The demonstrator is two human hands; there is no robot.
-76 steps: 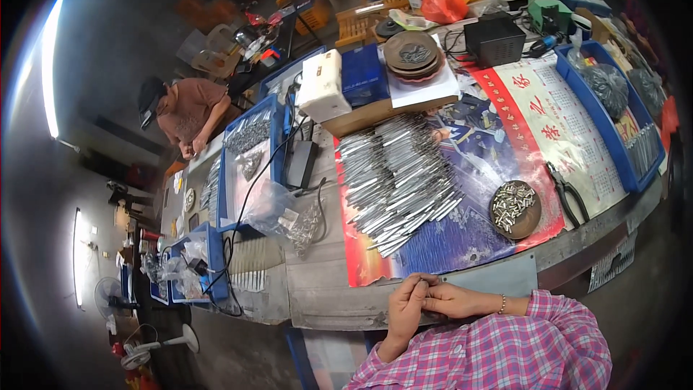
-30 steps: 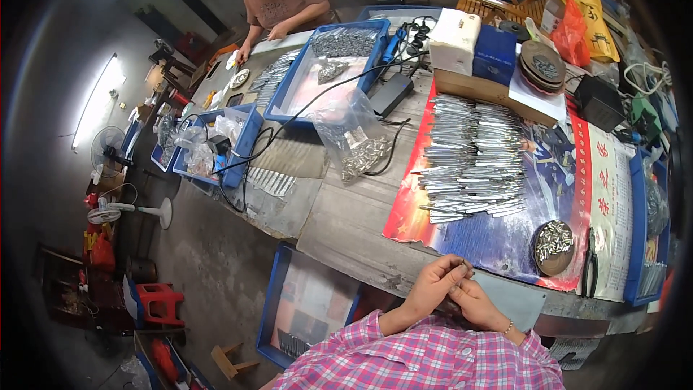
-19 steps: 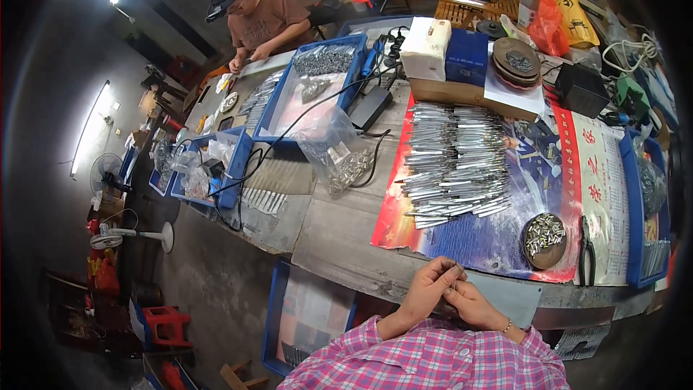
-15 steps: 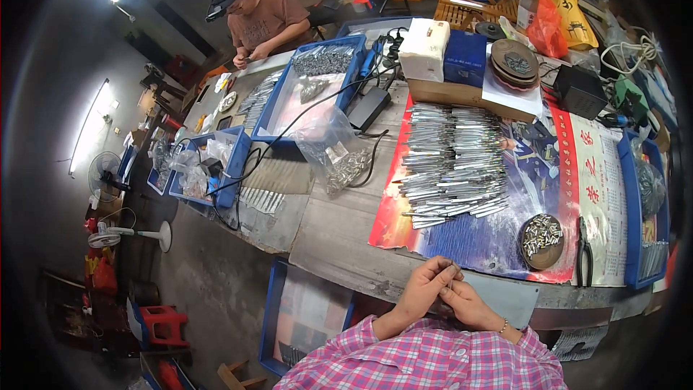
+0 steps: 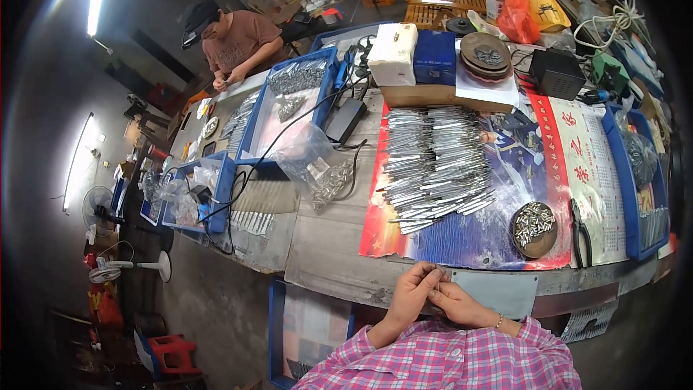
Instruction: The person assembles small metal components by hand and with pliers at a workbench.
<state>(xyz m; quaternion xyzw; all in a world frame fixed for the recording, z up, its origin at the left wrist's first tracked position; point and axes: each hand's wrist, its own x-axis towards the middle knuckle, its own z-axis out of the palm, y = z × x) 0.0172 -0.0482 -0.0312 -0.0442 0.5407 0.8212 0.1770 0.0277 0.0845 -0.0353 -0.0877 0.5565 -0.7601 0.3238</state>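
Note:
My left hand [image 5: 410,295] and my right hand [image 5: 462,305] meet at the table's front edge, fingertips pinched together. Whatever small thing lies between the fingers is too hidden to name. Beyond them, two rows of thin silver metal rods [image 5: 439,170] lie side by side on a colourful poster [image 5: 516,245]. To the right of the rods stands a round brown dish [image 5: 539,253] filled with small metal sleeves [image 5: 533,222]. Black-handled pliers [image 5: 580,237] rest farther right. A flat grey plate [image 5: 498,293] sits just right of my hands.
Blue trays stand at the left [image 5: 249,141] and right [image 5: 635,245]. A clear bag of metal parts [image 5: 328,180] and a black cable [image 5: 289,124] lie left of the poster. Boxes [image 5: 435,58] and stacked dishes [image 5: 485,54] stand behind the rods. Another person [image 5: 238,43] sits at the far left.
The whole view has shifted, with the table's things now a little farther left and the near ones higher. My hands stay pinched together at the table edge.

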